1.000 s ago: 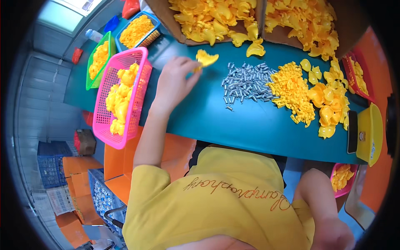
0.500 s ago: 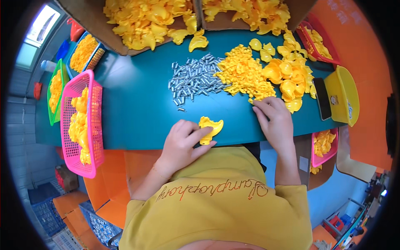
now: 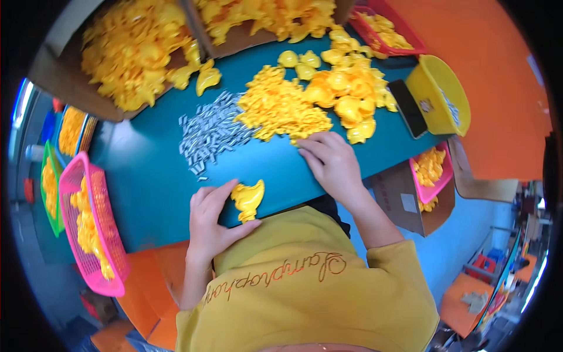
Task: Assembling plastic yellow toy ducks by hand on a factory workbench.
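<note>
My left hand [image 3: 211, 220] holds a curved, glossy yellow plastic piece [image 3: 248, 196] near the table's front edge. The thumb is at its narrow lower end and the fingers at its left side. At the near edge of a heap of small yellow plastic parts [image 3: 281, 108], my right hand [image 3: 334, 164] has its fingers curled in, with the tips on one small yellow part [image 3: 294, 141]. Whether that part is lifted off the table I cannot tell. Left of this heap lies a pile of short silver metal pins [image 3: 214, 129].
Rounded yellow shells [image 3: 349, 88] lie right of the heap, beside a black phone [image 3: 408, 108] and a yellow bin [image 3: 425, 94]. Cardboard boxes [image 3: 205, 41] of yellow pieces stand at the back. A pink basket [image 3: 114, 234] is at the left, a red one [image 3: 404, 47] at the far right.
The whole view has turned and shifted, so the table now slants. My left fingers have moved off the front of the yellow piece to its side. My right hand remains at the heap's edge.
</note>
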`<state>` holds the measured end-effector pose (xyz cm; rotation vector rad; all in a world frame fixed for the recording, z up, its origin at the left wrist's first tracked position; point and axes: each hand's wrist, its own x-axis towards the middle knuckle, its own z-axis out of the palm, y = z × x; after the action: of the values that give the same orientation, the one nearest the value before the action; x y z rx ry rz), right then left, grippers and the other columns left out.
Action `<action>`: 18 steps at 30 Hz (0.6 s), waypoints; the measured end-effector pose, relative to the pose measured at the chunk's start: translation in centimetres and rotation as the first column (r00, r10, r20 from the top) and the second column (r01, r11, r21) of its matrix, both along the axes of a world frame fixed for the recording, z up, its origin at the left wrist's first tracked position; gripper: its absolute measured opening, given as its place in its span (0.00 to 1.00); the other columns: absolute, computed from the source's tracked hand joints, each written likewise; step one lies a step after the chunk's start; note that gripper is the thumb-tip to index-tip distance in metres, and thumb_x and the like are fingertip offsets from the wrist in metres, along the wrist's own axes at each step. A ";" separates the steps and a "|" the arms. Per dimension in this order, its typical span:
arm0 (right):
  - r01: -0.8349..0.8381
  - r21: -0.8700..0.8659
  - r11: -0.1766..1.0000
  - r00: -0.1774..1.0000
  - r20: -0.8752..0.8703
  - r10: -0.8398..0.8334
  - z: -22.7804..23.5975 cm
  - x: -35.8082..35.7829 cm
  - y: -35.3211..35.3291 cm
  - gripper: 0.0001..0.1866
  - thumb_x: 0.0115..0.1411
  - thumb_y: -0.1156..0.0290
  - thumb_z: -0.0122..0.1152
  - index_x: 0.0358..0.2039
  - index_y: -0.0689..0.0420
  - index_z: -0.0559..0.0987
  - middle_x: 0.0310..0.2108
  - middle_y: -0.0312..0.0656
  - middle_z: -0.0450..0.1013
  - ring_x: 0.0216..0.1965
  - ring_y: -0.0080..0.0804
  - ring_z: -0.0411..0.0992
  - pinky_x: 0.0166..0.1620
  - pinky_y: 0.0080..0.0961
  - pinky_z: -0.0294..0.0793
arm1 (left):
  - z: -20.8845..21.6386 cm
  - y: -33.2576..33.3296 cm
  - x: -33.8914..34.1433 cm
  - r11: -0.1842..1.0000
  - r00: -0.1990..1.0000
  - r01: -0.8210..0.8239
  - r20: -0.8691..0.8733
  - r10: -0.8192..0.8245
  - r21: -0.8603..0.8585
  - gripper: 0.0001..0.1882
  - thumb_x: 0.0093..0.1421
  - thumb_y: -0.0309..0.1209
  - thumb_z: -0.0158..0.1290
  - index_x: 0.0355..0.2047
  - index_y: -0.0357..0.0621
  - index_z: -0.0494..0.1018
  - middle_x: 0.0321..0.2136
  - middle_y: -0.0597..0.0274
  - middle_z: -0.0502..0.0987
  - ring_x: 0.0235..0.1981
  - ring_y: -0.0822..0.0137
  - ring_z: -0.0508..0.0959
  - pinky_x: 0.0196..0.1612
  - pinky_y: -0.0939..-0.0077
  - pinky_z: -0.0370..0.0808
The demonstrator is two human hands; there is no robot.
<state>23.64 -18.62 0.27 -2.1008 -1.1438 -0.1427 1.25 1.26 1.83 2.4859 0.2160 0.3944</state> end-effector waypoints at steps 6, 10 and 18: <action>-0.051 0.044 0.998 0.983 -0.174 0.058 -0.2 -1.1 0.4 0.07 0.62 0.73 0.70 0.41 0.55 0.86 0.38 0.43 0.80 0.41 0.44 0.79 0.44 0.36 0.79 | 0.0 -0.3 -0.1 0.998 0.999 -0.050 -0.001 0.050 -0.026 0.44 0.41 0.46 0.79 0.58 0.44 0.77 0.46 0.62 0.82 0.43 0.58 0.77 0.52 0.64 0.70; -0.171 0.058 0.983 0.973 -0.148 0.178 0.1 -1.6 0.5 0.08 0.62 0.74 0.69 0.43 0.56 0.86 0.39 0.44 0.80 0.40 0.45 0.80 0.43 0.35 0.80 | 0.1 -0.6 0.6 0.994 0.994 -0.091 -0.059 0.088 -0.055 0.43 0.42 0.46 0.79 0.58 0.44 0.78 0.45 0.62 0.83 0.42 0.59 0.77 0.51 0.65 0.71; -0.029 0.034 0.999 0.999 -0.033 0.030 0.0 -1.8 1.1 0.09 0.62 0.80 0.66 0.44 0.60 0.84 0.38 0.46 0.79 0.38 0.46 0.80 0.41 0.37 0.81 | -0.2 -0.6 1.0 0.995 0.994 -0.075 0.079 0.080 -0.070 0.44 0.39 0.44 0.80 0.57 0.43 0.79 0.47 0.58 0.83 0.44 0.57 0.79 0.50 0.65 0.72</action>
<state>21.85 -17.53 0.22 -2.0481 -1.1443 -0.1116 2.24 0.65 1.65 2.3959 0.2881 0.5125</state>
